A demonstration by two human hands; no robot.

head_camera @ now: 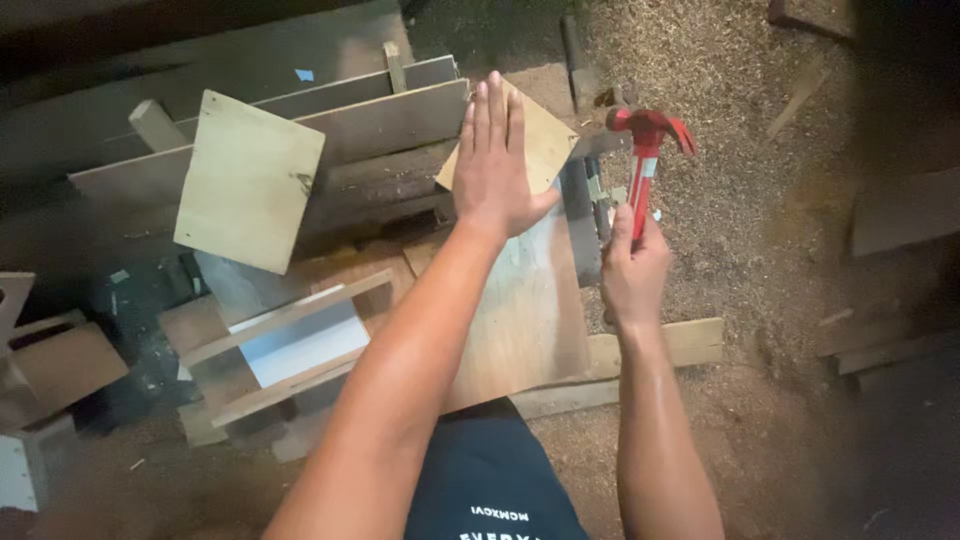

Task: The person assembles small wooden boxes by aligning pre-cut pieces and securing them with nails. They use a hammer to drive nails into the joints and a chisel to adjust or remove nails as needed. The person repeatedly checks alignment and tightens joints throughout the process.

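Left hand [493, 165] lies flat, fingers spread, on the board [530, 300]; right hand [632, 270], just right of it, grips the upright hammer [643, 160].

Single head-worn view, looking steeply down, close over plywood board [530, 310], sawdust floor [760, 230]

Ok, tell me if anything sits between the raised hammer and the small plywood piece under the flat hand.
Nothing visible does. The right hand holds the red hammer up beside the small plywood piece, with only open air between them. The left hand lies flat on that piece, covering its left part; the right corner stays bare.
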